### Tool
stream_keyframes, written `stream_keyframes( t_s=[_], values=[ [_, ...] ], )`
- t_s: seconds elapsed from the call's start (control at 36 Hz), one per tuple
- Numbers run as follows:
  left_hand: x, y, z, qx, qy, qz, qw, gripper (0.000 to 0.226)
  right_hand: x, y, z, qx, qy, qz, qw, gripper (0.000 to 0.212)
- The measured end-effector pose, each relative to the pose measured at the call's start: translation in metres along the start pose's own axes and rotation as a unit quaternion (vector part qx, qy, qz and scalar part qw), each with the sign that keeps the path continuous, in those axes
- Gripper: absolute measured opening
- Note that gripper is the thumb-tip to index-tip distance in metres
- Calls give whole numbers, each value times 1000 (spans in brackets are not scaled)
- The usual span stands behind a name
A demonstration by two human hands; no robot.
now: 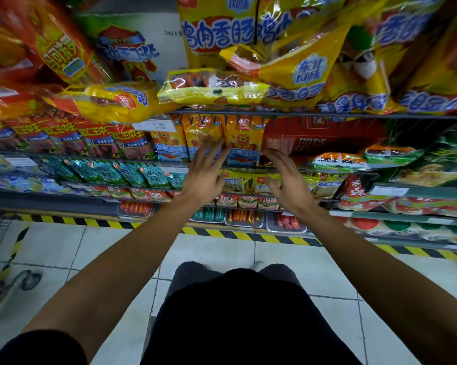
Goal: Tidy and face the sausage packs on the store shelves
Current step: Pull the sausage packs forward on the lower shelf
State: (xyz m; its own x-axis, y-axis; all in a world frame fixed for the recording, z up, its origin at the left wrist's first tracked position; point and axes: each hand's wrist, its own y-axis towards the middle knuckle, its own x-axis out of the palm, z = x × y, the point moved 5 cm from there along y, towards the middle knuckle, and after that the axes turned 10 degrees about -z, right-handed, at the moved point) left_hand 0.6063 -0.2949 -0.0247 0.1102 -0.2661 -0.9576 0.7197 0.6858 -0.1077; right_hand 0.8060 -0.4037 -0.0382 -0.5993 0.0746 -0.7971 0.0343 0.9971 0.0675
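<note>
Mid-frame, left hand (205,172) and right hand (288,177), fingers spread and empty, flanked the lion packs (242,143); straightening them appeared next.

Light was dim and uneven, brightest on the floor tiles (222,248) and glossy yellow sausage bags (288,61), which showed glare. Wide-angle distortion bent the shelves (327,115) at the edges. Upper packs and both hands were motion-blurred.

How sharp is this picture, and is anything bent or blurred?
Head view: wide-angle bend curves the grey shelf rail; both open hands, left and right, are motion-blurred; the yellow sausage bags up top are smeared; the white floor tiles are dim.
</note>
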Motion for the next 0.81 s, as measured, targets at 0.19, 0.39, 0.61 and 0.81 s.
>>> stream_keyframes(
  t_s=[0.19, 0.39, 0.61, 0.81],
  values=[
    [14, -2, 27, 33, -86, -72, 993, 65, -21, -41, 13, 111, 40, -30, 993, 50],
    [23, 17, 90, 73, -186, -123, 972, 65, -64, -98, 43, 253, 113, 47, 960, 50],
    [39, 49, 153, 56, -309, -116, 942, 72, -92, -115, 81, 308, 222, 68, 923, 67],
    [43, 79, 175, -17, -342, -78, 936, 65, -95, -101, 103, 306, 258, 12, 916, 75]
  ],
)
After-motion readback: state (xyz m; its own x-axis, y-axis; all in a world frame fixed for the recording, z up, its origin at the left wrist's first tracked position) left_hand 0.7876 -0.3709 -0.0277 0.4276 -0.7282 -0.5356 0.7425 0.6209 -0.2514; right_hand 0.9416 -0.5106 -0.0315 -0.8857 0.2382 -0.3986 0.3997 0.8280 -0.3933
